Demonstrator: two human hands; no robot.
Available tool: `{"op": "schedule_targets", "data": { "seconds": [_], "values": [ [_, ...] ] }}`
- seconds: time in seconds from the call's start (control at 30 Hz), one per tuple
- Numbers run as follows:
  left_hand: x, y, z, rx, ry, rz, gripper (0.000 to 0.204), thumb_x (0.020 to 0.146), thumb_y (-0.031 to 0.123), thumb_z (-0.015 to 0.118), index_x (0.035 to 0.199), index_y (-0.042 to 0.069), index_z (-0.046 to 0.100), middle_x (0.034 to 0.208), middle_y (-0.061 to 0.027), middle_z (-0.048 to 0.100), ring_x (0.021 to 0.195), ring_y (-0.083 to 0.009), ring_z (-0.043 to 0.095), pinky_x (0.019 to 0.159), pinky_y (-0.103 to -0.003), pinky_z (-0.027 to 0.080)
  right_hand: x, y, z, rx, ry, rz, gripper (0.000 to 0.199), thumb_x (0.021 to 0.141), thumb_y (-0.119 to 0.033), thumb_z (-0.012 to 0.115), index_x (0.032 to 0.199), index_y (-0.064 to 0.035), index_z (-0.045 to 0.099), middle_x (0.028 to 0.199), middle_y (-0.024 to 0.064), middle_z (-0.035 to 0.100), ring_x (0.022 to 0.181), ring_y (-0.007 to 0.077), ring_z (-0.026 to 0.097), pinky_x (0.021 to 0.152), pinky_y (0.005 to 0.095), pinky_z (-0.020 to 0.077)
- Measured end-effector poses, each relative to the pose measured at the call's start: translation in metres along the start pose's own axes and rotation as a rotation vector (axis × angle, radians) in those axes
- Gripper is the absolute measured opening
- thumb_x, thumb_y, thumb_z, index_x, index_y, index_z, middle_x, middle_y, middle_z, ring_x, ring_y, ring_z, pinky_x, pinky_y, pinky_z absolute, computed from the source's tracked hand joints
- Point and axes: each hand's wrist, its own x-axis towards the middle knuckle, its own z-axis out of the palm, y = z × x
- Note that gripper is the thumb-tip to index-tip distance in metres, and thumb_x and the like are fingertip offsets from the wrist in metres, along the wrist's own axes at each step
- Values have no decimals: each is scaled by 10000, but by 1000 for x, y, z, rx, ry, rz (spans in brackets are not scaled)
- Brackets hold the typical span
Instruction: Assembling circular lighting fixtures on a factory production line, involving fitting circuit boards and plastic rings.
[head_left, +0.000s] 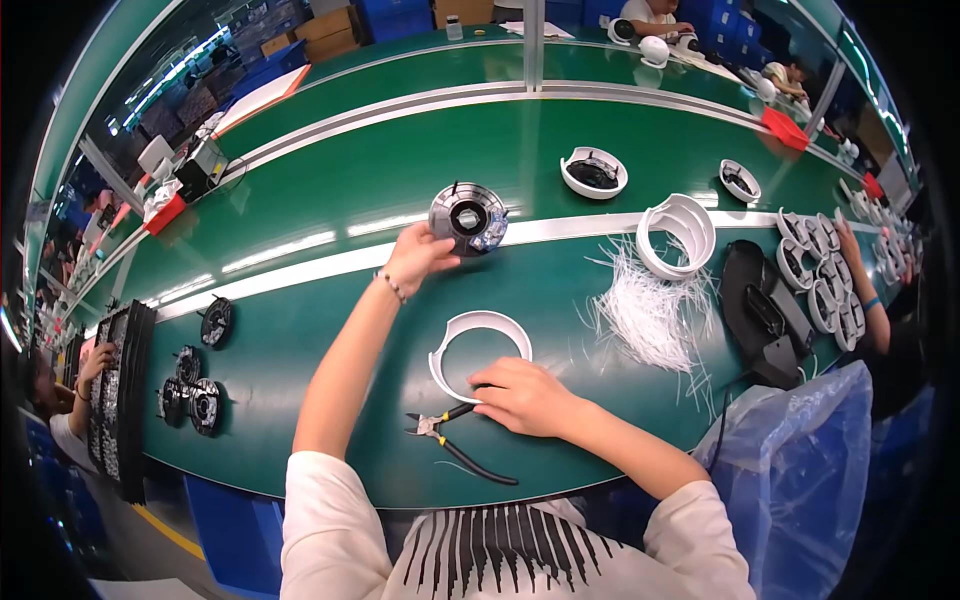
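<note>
My left hand (418, 262), stretched forward, pinches the rim of a round black and silver part (469, 238) with a hollow centre and a bit of circuitry on its right side. Closer to me, a white plastic ring (440, 345) lies on the green bench. The fingers of my right hand (525, 395) curl over its lower right edge, which they partly hide. Just under those fingers is one handle of the diagonal cutters (428, 425), which lie with jaws pointing left and yellow-and-black handles spread. Whether my fingers also touch that handle I cannot tell.
White fibre strips (650, 310) lie heaped at right beneath a taller white ring (677, 240). Several black round parts (205, 405) sit at left near a black tray stack (125, 400). At right are a black device (765, 310), grouped white rings (825, 270), a clear bag (790, 480) and a co-worker's arm (870, 295).
</note>
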Motion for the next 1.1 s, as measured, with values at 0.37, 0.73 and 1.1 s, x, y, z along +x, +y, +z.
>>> {"op": "schedule_targets", "data": {
  "seconds": [0.37,0.73,1.1],
  "values": [
    [-93,10,6,-236,1,153,346,775,-16,544,1091,-11,405,987,-97,552,816,-160,585,678,-263,533,52,8,-26,-62,-481,331,1141,455,-405,784,1347,-126,130,1392,192,67,1277,410,-9,990,579,46],
    [-110,14,16,-379,2,273,359,751,-21,570,1075,-7,418,960,-95,553,838,-166,580,700,-292,535,50,25,-31,-68,-329,390,1065,430,-365,767,1285,-11,240,1290,209,289,1158,377,302,948,459,277],
    [-108,-38,52,201,98,429,416,651,48,669,1008,-2,463,922,-79,582,808,-144,586,710,-272,479,52,23,-10,722,772,528,948,573,-131,762,1296,38,173,1274,186,313,1179,235,333,978,342,269]
  ]
}}
